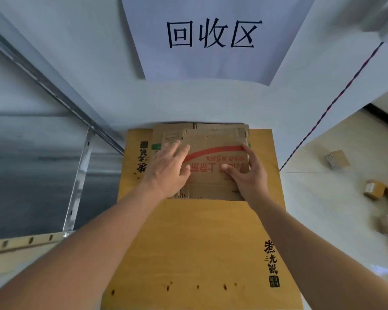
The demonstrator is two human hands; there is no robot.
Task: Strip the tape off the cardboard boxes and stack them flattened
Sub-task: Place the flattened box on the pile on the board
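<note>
Where white walls [211, 101] meet, both hands' grips, left hand [169, 166] and right hand [246, 175], press flattened cardboard [213, 175] open-fingered.

Matt brown corrugated cardboard, flattened box [213, 173] with faded red print, fluted edge showing ragged along near side. Beneath, large flattened carton [199, 242] in smoother yellow-ochre card, faint sheen, black brush lettering. Behind, matt white paper sign [213, 36] with black characters, slightly rippled, on smooth matt white wall [76, 52]. At left, brushed metal shelf panel [31, 175], dull reflective grey, with shiny perforated metal upright [78, 186]. At right, pale glossy floor [334, 209] with small brown cardboard boxes [337, 159], some with pale tape or labels.
</note>
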